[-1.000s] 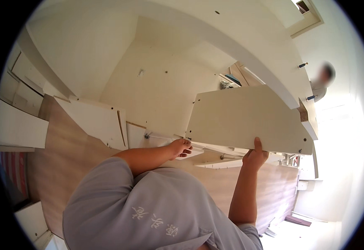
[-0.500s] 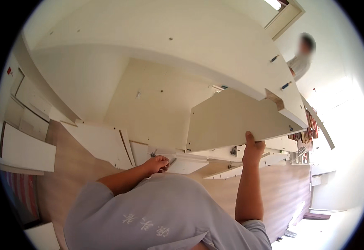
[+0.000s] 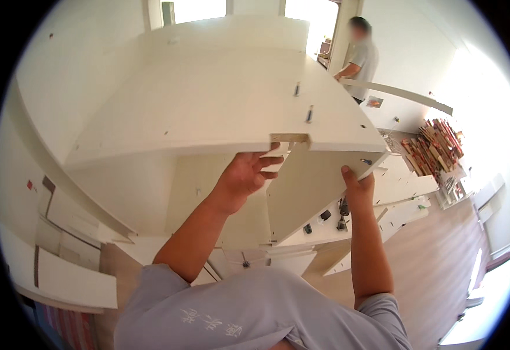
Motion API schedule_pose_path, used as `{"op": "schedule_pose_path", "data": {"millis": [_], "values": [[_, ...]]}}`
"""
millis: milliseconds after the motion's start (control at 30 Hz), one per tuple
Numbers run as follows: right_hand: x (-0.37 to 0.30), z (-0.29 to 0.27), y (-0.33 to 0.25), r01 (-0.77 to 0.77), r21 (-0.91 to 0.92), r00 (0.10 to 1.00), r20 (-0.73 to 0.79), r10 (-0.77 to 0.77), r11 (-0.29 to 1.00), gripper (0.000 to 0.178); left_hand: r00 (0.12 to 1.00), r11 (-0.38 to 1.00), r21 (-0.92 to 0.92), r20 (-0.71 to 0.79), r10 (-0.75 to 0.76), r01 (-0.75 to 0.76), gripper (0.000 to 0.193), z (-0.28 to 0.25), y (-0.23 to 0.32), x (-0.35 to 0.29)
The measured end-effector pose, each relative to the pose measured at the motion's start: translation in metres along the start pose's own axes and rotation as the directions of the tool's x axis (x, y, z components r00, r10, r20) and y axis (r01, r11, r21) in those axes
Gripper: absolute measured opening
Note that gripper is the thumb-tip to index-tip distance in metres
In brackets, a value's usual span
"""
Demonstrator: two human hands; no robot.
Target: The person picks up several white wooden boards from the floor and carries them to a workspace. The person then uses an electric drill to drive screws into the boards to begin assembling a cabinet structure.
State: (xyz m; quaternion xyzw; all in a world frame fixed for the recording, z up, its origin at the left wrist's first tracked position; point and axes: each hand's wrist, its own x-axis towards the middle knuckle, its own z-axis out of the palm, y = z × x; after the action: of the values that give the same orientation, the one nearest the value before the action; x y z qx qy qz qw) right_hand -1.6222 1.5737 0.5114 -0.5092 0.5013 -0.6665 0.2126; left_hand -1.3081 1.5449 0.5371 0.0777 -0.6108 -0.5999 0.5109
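A large white panel [image 3: 208, 111] lies across the top of a partly built cabinet in front of me. In its near edge is a rectangular notch [image 3: 290, 138]. My left hand [image 3: 244, 179] is raised at this notch, its fingers spread; whether the fingertips touch the edge is unclear. Beneath the top panel stands a cream board [image 3: 313, 181], slanting toward me. My right hand [image 3: 360, 189] grips that board's near edge, thumb on the face and the other fingers hidden behind. Two bolt-like fittings, one a blue-and-metal connector [image 3: 309, 114], show on the top panel.
A dark tool [image 3: 342, 216] and small black pieces [image 3: 325, 216] lie on a lower white board. A pile of reddish wood strips [image 3: 438, 149] is at the right. Beyond the cabinet stands another person [image 3: 363, 58] beside a long narrow strip [image 3: 400, 92]. White panels [image 3: 74, 280] lean at left.
My left hand has risen from low near my body, where its fingers were curled, to the notch. The right hand keeps its hold on the board. The view has tilted up, showing more of the room.
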Motion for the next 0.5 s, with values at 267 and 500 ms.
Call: {"op": "schedule_pose_path", "data": {"millis": [267, 500], "values": [[-0.002, 0.001, 0.002, 0.006, -0.017, 0.999, 0.045, -0.006, 1.0, 0.03, 0.967, 0.939, -0.233, -0.059, 0.248, -0.255, 0.086, 0.017, 0.02, 0.037], [-0.001, -0.005, 0.001, -0.054, -0.01, 0.995, 0.088, 0.054, 0.999, 0.038, 0.885, 0.949, -0.179, -0.437, 0.16, -0.259, 0.072, 0.057, 0.039, 0.047]]}}
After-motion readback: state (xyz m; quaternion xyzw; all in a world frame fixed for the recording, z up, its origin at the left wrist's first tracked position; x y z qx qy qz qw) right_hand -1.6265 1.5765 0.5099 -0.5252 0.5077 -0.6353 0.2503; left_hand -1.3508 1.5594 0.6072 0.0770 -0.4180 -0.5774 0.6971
